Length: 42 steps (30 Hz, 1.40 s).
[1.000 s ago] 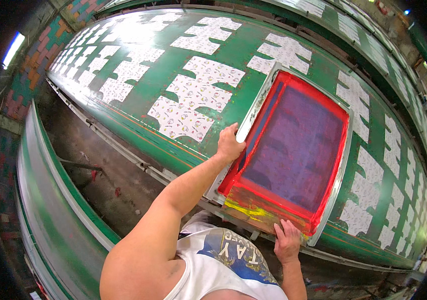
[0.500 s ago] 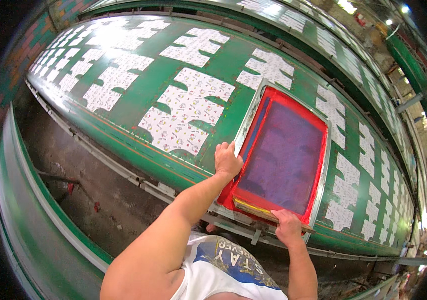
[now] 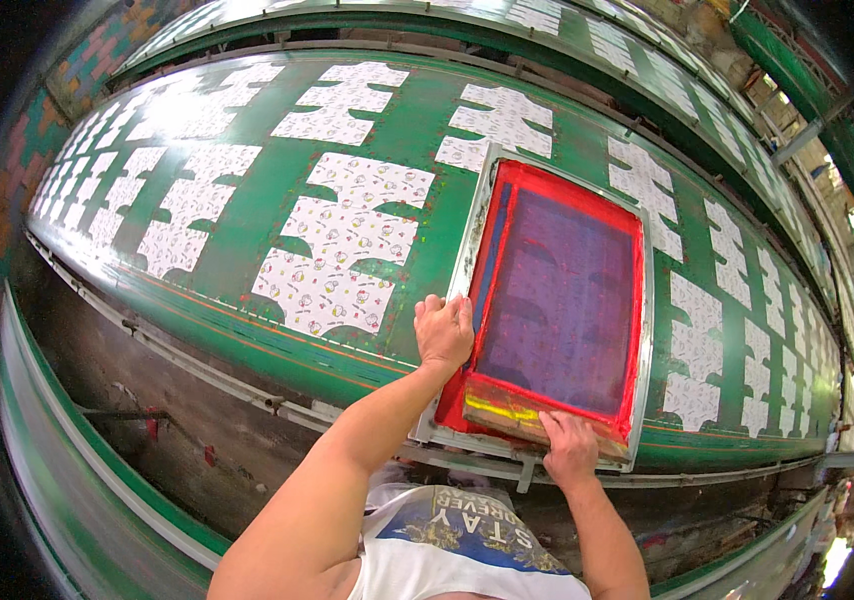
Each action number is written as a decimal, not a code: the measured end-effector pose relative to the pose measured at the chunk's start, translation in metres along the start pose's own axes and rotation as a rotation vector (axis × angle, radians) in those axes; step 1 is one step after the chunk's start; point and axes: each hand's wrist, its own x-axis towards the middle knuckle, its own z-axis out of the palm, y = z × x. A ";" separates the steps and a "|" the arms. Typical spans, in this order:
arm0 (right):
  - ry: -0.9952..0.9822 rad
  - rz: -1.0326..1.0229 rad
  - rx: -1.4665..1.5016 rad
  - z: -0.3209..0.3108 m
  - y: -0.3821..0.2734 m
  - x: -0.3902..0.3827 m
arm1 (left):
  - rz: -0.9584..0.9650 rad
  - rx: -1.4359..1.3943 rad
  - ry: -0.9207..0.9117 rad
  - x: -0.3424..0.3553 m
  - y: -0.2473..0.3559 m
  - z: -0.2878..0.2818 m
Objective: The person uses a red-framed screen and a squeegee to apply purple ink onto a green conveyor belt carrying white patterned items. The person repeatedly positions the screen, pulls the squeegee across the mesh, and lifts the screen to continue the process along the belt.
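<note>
A screen-printing frame (image 3: 471,222) lies flat over the long green table, its metal rails around a red border and a purple-blue mesh (image 3: 562,300). Closed around the frame's left rail is my left hand (image 3: 444,332), about halfway down. My right hand (image 3: 571,447) grips the squeegee (image 3: 499,408), a wooden bar smeared with yellow, at the near end of the mesh. The squeegee leans, with its broad face showing. Dark outlines of a fabric piece show faintly through the mesh. Left of the frame lies a white printed fabric piece (image 3: 347,245) with curved cut-outs.
More printed fabric pieces (image 3: 502,125) lie in two rows along the table, continuing right (image 3: 695,350). A metal rail (image 3: 197,365) runs along the near table edge. Another green table (image 3: 77,470) stands at the lower left, and others extend behind.
The squeegee has tipped, so more of its yellow-smeared face shows. My right fingers have shifted on it. The view has turned slightly; my left hand stays on the frame's rail.
</note>
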 end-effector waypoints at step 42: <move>0.106 -0.062 -0.100 0.017 0.283 0.425 | 0.083 0.135 0.076 0.007 0.012 0.017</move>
